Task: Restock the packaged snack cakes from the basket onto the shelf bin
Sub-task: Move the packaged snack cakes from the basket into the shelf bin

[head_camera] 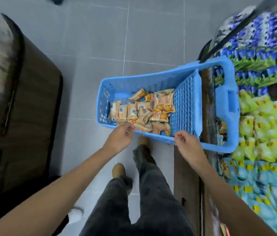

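Head view, looking steeply down. A blue plastic basket (pixel 168 79) of perforated lattice walls lies with its long axis running from lower left to upper right; its narrower end points left over the grey tiled floor (pixel 100 40), and its broader end, with a moulded handle slot, rests against the shelf bins (pixel 262 116) on the right. The basket appears tilted, its gridded base rising toward the shelf, though wide-angle distortion makes the tilt uncertain.

The snack cakes (pixel 143 111), small pillow-shaped packets in glossy orange-and-cream film with crimped ends, lie heaped in the lower, left-hand part of the basket; several show barcodes, and they point in mixed directions.

The left hand (pixel 119 137) sits at the near rim of the basket, fingers curled with the tips drawn together beside the nearest packets; whether they pinch a packet or the rim cannot be told. The right hand (pixel 188 144) is over the same near rim further right, fingers loosely curled, thumb and forefinger close; no packet is visible in it.

The shelf bins hold rows of blue, green, yellow and pale-blue packets, blurred. A dark brown wood-grained unit (pixel 32 108) stands at left. Dark trousers (pixel 151 193) and tan shoes (pixel 118 170) show below.
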